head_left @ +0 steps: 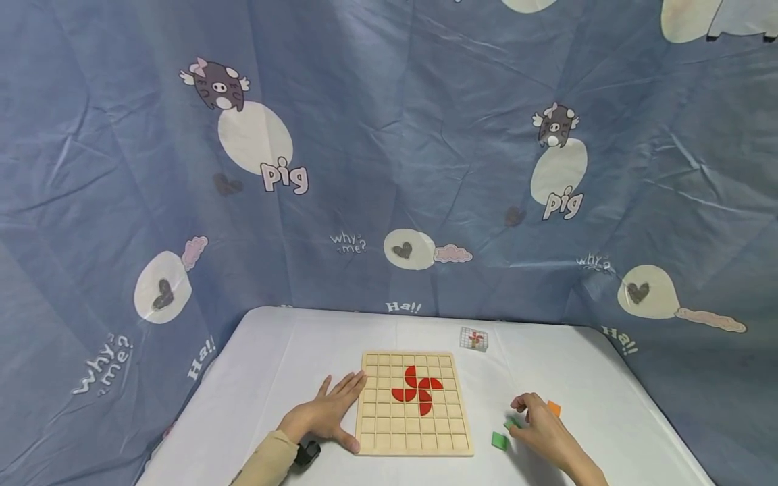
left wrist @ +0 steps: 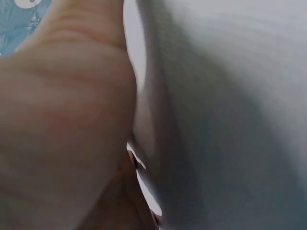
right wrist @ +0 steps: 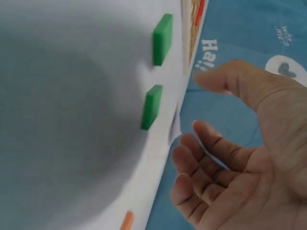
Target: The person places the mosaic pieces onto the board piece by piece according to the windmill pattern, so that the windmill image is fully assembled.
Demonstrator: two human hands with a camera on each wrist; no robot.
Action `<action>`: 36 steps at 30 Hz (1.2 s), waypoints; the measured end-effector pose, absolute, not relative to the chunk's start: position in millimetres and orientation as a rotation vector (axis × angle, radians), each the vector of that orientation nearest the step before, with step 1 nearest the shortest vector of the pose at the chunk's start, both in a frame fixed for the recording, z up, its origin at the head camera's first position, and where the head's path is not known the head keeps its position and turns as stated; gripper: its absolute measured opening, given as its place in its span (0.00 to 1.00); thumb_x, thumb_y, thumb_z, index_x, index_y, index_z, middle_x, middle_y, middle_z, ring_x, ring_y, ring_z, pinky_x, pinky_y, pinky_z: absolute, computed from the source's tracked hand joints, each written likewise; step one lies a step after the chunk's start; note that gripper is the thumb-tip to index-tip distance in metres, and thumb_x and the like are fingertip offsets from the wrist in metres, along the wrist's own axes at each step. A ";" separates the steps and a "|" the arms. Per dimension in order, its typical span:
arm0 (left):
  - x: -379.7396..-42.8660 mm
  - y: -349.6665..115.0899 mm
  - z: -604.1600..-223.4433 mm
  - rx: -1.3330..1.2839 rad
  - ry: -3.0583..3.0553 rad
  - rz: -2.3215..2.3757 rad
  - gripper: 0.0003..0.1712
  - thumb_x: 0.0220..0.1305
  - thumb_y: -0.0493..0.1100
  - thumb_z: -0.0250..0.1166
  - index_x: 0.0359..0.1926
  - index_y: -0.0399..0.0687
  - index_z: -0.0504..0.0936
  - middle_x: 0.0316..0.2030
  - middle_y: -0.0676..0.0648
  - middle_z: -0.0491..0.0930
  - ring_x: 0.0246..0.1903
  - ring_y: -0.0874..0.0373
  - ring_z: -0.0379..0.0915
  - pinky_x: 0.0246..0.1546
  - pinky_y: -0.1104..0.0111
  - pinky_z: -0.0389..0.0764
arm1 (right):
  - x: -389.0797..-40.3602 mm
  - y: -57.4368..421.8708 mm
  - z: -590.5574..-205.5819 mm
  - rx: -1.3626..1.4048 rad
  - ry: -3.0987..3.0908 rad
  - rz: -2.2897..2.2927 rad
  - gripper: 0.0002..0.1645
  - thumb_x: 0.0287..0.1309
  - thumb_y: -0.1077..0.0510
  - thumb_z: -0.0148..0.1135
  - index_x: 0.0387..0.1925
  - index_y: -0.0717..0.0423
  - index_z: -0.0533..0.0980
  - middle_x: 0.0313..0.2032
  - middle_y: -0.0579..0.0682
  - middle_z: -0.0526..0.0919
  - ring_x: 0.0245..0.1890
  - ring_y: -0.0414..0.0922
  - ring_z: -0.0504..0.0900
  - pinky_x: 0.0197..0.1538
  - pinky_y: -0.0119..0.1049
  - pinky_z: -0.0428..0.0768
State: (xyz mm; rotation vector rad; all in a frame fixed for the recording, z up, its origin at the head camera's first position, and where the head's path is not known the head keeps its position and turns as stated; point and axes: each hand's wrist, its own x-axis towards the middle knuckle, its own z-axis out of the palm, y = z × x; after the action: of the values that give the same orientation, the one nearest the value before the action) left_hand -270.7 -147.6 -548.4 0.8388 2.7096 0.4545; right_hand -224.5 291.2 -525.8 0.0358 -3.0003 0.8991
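A square wooden grid board [head_left: 383, 425] lies on the white table, with red quarter-round pieces [head_left: 425, 395] set in its cells as a pinwheel. My left hand [head_left: 328, 410] rests with spread fingers along the board's left edge, the thumb at its lower left corner. Right of the board, my right hand [head_left: 543, 432] hovers over two green square tiles, holding nothing. One green tile [head_left: 499, 441] lies nearer the board; the other [right wrist: 152, 108] is partly covered by the fingers in the head view. In the right wrist view, thumb and loosely bent fingers stand apart.
An orange piece [head_left: 554, 408] lies just beyond the right hand. A small card [head_left: 474, 339] with a printed grid and red pinwheel stands behind the board. Blue printed cloth [head_left: 365, 169] hangs around the table's back and sides.
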 end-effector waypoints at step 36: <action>-271.5 -147.9 -551.9 0.839 2.708 0.461 0.79 0.31 0.77 0.67 0.76 0.43 0.40 0.77 0.43 0.38 0.76 0.43 0.34 0.71 0.37 0.35 | -231.6 296.3 -545.8 -0.006 -2.999 0.918 0.13 0.40 0.64 0.71 0.31 0.61 0.77 0.29 0.48 0.76 0.29 0.40 0.74 0.29 0.29 0.76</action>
State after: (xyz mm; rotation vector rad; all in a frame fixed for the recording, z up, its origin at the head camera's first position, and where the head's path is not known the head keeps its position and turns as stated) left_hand -271.5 -147.9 -551.9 0.8387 2.7080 0.4614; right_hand -231.6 296.3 -545.8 -0.0064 -2.9986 0.9181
